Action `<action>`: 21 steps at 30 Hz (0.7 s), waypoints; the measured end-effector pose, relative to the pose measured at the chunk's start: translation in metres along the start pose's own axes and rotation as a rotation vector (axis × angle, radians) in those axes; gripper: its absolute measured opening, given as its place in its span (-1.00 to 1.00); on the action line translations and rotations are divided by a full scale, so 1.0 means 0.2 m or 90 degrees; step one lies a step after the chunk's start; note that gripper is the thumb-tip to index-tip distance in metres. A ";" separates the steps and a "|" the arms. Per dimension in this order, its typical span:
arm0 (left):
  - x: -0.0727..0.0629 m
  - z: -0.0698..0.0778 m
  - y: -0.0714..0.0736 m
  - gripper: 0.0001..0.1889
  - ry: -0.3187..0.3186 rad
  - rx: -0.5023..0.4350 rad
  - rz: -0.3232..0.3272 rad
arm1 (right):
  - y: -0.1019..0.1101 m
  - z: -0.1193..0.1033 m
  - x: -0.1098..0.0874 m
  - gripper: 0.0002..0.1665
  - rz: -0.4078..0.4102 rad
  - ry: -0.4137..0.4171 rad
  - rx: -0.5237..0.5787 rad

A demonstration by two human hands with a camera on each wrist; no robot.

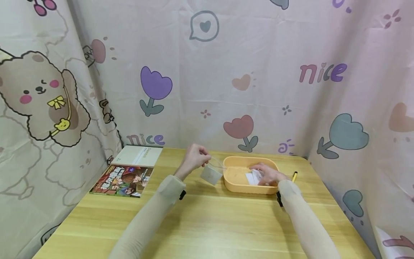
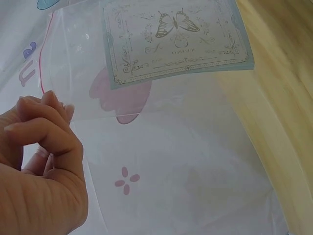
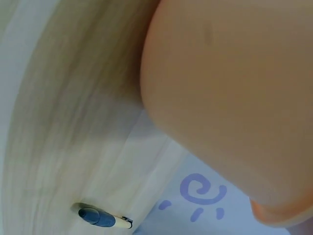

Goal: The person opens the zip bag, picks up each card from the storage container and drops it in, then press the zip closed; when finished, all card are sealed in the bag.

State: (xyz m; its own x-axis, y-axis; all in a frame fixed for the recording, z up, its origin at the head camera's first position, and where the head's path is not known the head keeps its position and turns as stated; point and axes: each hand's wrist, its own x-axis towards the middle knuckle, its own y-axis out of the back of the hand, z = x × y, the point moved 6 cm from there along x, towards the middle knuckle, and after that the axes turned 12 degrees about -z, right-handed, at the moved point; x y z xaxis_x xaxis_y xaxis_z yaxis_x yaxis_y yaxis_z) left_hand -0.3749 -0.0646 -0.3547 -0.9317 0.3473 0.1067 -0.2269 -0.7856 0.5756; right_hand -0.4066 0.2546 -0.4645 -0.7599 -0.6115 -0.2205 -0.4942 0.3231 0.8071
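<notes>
In the head view my left hand (image 1: pixel 194 160) pinches the edge of a clear zip bag (image 2: pixel 161 152) left of the yellow basin. A pale card with a butterfly print (image 2: pixel 178 41) sits in the bag's upper part and hangs tilted in the head view. My right hand (image 1: pixel 267 175) reaches into the right side of the yellow plastic basin (image 1: pixel 236 188). Its fingers are bent over some white paper (image 1: pixel 253 177) there. In the right wrist view the basin's wall hides that hand's fingers.
A yellow-and-black marker (image 1: pixel 294 176) lies right of the basin. A comic-style booklet (image 1: pixel 123 181) and a pale notebook (image 1: pixel 137 155) lie at the table's left edge. A printed curtain (image 1: pixel 207 90) hangs behind the wooden table (image 1: pixel 223 223).
</notes>
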 end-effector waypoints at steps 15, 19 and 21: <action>0.00 -0.02 0.01 -0.92 0.007 0.000 0.002 | 0.14 0.01 -0.01 -0.63 0.116 -0.047 0.103; 0.00 -0.02 0.02 -0.92 0.007 0.002 0.003 | 0.19 -0.01 -0.02 -0.67 0.125 -0.043 0.156; 0.00 -0.03 0.02 -0.91 0.008 0.002 0.001 | 0.21 -0.01 -0.02 -0.68 0.129 -0.044 0.171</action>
State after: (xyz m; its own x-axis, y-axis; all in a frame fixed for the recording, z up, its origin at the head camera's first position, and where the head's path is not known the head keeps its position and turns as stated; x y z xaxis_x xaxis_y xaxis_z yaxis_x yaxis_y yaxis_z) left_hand -0.3775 -0.0705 -0.3564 -0.9354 0.3396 0.0982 -0.2241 -0.7844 0.5784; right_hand -0.4226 0.2690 -0.4278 -0.8765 -0.4675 -0.1147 -0.4164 0.6169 0.6678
